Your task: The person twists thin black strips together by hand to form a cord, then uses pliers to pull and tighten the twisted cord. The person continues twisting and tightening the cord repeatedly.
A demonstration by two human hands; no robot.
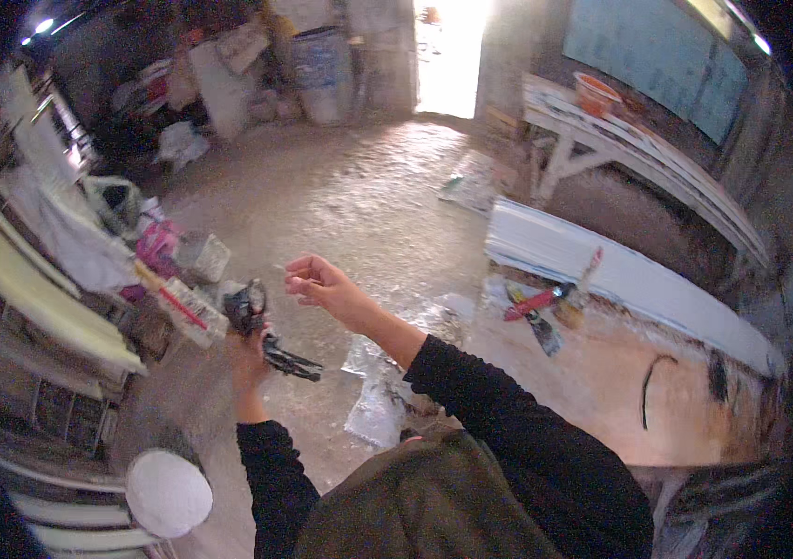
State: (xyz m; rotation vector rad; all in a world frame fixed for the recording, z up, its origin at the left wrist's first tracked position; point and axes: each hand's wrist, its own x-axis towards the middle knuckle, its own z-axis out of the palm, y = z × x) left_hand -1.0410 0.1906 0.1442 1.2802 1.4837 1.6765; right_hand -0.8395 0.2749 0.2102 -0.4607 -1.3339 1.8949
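Observation:
My left hand [248,359] is closed around a black tool [292,360], whose dark upper end [245,307] rises above my fingers. Its exact kind is hard to make out. To the right of it, my right hand [315,282] is raised with its fingers bent together. A small pale bit shows at the fingertips, too small to name. The two hands are apart, both over the floor.
At right, a wooden bench top [592,401] holds a red-handled tool [536,300], a black curved strip [646,391] and a long white panel [620,265]. A white round bucket [169,494] stands lower left. Plastic sheeting [378,410] lies on the floor.

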